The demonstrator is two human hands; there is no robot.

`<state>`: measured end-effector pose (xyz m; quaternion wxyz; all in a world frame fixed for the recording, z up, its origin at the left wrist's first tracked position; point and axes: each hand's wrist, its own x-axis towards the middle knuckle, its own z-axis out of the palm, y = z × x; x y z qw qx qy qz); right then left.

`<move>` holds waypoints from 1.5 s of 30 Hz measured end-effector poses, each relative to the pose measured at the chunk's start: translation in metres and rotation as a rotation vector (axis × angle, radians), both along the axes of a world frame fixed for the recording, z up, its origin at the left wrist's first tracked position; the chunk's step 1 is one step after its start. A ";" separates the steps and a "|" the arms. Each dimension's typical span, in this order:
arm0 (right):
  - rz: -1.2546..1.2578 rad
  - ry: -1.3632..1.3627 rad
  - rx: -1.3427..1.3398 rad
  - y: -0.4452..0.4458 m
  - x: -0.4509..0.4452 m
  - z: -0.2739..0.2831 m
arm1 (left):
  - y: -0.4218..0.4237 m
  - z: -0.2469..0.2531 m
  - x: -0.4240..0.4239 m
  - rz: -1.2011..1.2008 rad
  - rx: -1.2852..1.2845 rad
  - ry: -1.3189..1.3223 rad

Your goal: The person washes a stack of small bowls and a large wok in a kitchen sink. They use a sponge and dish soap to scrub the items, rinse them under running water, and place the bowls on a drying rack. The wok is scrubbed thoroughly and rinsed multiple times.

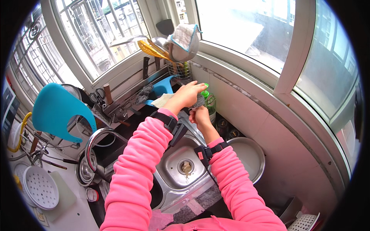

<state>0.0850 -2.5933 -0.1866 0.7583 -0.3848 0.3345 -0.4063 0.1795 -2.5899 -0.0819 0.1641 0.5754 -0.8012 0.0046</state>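
My left hand (187, 93) reaches over the green pump (205, 90) of a dish soap bottle (211, 104), its fingers stretched out at the pump's top; whether they press it cannot be told. Just below, my right hand (201, 115) grips a grey mesh scouring pad (198, 101) beside the bottle. A pale cloth (162, 100) lies behind my left wrist. Under my forearms is a stainless steel sink (173, 170) with food scraps in its drain strainer (186, 167). A curved chrome faucet (92, 144) stands left of my left sleeve.
A large metal basin (251, 157) sits right of the sink. At the back corner, a wire holder (180, 72) bears utensils and a cloth-topped vessel. Dark-lidded jars (234, 133) stand by the wall. Metal bowls (86, 170), a blue plastic piece (59, 111) and a white strainer (41, 187) are at left.
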 end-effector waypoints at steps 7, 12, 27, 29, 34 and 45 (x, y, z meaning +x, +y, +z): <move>0.024 -0.056 0.021 0.000 0.000 0.003 | 0.000 -0.010 0.008 0.006 -0.019 0.098; 0.016 -0.055 -0.013 -0.005 -0.003 0.000 | -0.002 -0.020 0.003 0.012 -0.060 0.052; 0.340 0.149 -0.159 0.144 0.012 -0.025 | 0.396 -0.001 0.056 0.949 -0.825 -0.023; 0.450 0.105 -0.133 0.180 0.025 -0.041 | 0.434 -0.035 0.075 0.978 -0.602 0.157; 0.598 0.249 -0.246 0.250 0.058 -0.074 | 0.466 -0.088 0.140 1.102 -0.152 0.600; 0.831 0.590 -0.522 0.343 0.122 -0.058 | 0.471 -0.092 0.255 0.961 -0.046 0.677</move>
